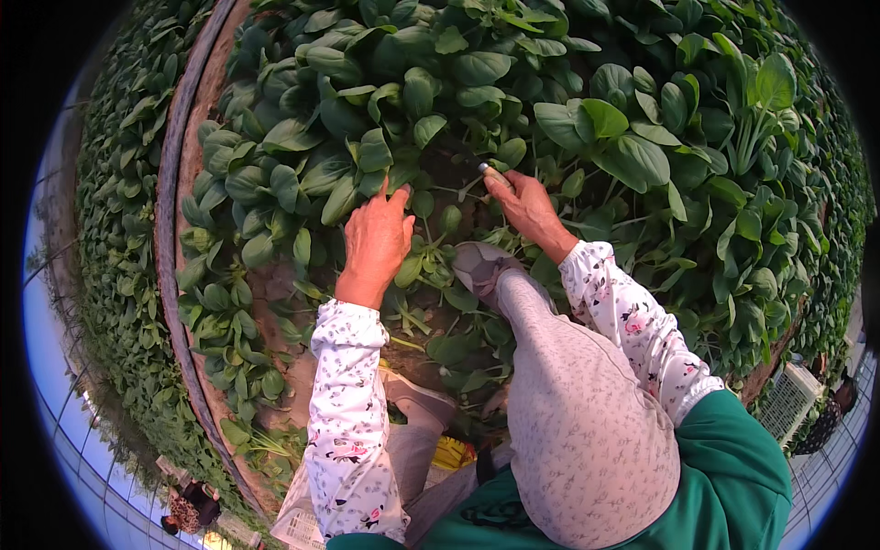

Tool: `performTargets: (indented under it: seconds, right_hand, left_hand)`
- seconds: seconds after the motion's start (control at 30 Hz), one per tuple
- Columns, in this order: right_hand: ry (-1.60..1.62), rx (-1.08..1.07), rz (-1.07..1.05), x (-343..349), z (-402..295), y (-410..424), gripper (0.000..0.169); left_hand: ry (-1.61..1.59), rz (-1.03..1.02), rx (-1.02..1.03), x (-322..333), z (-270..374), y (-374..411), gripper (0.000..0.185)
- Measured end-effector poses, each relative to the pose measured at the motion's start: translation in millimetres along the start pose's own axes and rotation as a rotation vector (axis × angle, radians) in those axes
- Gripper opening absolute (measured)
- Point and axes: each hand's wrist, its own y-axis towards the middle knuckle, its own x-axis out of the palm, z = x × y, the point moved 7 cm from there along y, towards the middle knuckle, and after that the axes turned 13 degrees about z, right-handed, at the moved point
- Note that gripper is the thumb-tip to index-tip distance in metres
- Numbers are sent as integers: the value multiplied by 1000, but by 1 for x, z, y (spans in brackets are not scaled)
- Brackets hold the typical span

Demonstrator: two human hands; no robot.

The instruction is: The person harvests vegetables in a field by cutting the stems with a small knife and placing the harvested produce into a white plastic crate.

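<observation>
My right hand (528, 206) grips the handle of a knife (485, 167). A metal collar shows at the front of the handle, and the dark blade points up and left into the shade between plants. My left hand (377, 237) is at the lower edge of a leafy green plant (375, 151) that looks like bok choy. Its fingertips are partly behind the leaves, so whether they grasp a stem is not clear. Small seedlings and loose leaves (426, 258) lie between my hands, on bare soil.
My shoe (485, 268) stands just below the knife hand. Dense greens (632, 158) grow to the right. A long edging strip (172, 172) borders the bed at left. A pale plastic crate (790, 402) and a person (828, 416) are at far right; another person (192, 509) is at lower left.
</observation>
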Motion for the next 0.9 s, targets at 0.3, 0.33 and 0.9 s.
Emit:
performTargets:
  seconds: [0.3, 0.33, 0.9]
  right_hand:
    - [337, 344, -100, 13, 7, 9, 44]
    - [320, 332, -109, 14, 8, 9, 45]
    - [528, 560, -348, 76, 14, 21, 43]
  left_hand:
    - [286, -120, 169, 28, 38, 72, 19]
    - [275, -144, 119, 30, 22, 78, 20]
    - [292, -5, 209, 33, -2, 77, 36]
